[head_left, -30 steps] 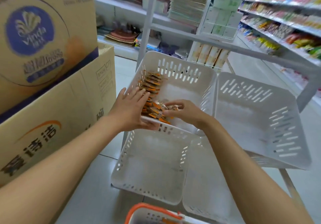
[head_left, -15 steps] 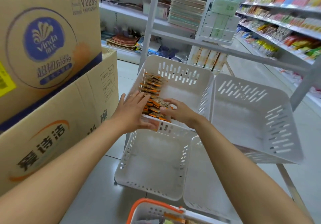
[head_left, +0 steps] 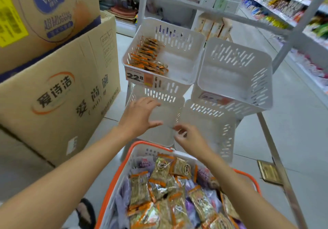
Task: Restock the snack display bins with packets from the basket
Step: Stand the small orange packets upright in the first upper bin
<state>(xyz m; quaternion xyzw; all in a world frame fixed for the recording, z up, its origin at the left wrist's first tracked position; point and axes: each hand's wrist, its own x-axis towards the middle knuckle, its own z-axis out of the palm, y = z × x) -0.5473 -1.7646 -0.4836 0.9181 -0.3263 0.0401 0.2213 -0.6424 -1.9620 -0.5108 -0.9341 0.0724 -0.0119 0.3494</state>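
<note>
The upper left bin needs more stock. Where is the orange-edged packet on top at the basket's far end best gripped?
Probably pinch the packet by its orange far edge, coming from above with the right hand. It lies on top of the pile, that edge exposed, its sides crowded.

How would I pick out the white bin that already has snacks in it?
Find the stacked cardboard boxes on the left; four white bins stand beside them. The stocked bin is the upper left one. It alone holds orange packets.

White slotted bins [head_left: 234,72], orange-rimmed basket [head_left: 124,159], orange-trimmed packets [head_left: 147,56] (some purple), brown boxes [head_left: 58,93]
</note>
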